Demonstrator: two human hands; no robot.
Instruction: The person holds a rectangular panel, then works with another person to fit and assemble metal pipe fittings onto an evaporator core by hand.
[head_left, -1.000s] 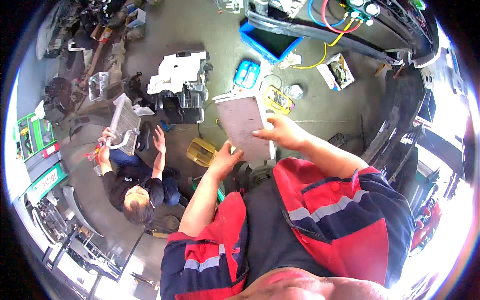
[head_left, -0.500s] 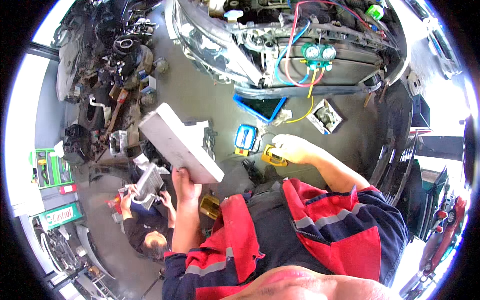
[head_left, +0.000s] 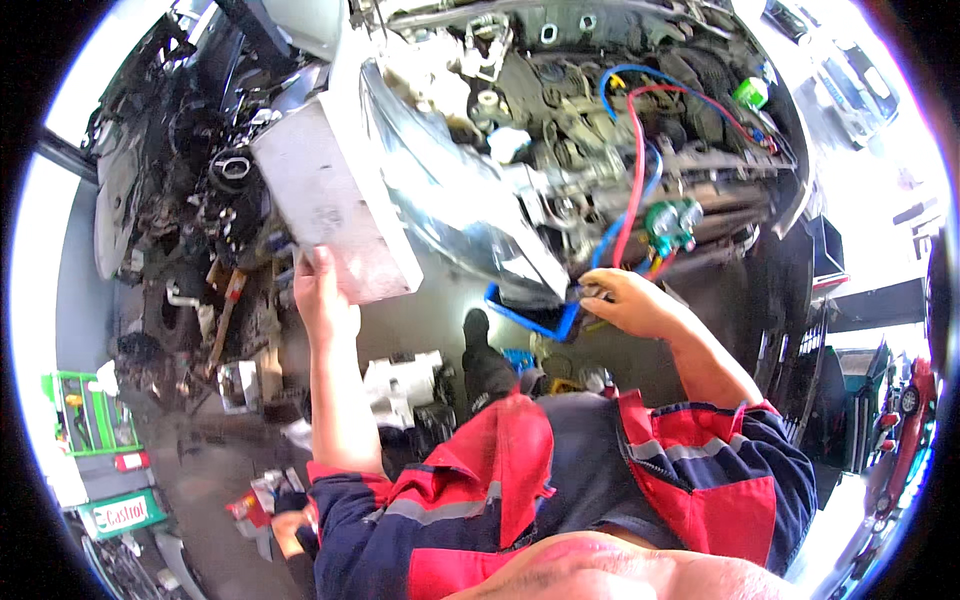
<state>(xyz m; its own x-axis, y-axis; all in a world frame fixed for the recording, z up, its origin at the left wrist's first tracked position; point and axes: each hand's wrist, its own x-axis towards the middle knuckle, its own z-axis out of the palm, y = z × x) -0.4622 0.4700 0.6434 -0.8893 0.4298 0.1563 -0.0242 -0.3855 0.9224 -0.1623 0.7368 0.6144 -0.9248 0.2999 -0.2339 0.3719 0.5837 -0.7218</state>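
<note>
A long white cardboard box is gripped near its lower end by my left hand, thumb on its broad face. It is held up, tilted, just left of the car's headlight. At the car's front edge, by the headlight's lower tip, is my right hand, its fingers curled together. Whatever lies between those fingers is hidden. Above it, a green manifold gauge set with red and blue hoses hangs at the car's front.
A blue tray lies on the floor under the headlight. Dark car parts are piled at the left. A green rack stands farther left. Part of another person's arm shows at the lower left.
My view has moved nearer to the car, and the engine bay fills more of it. The box is raised beside the headlight. My right hand has left the yellow case for the car's front edge.
</note>
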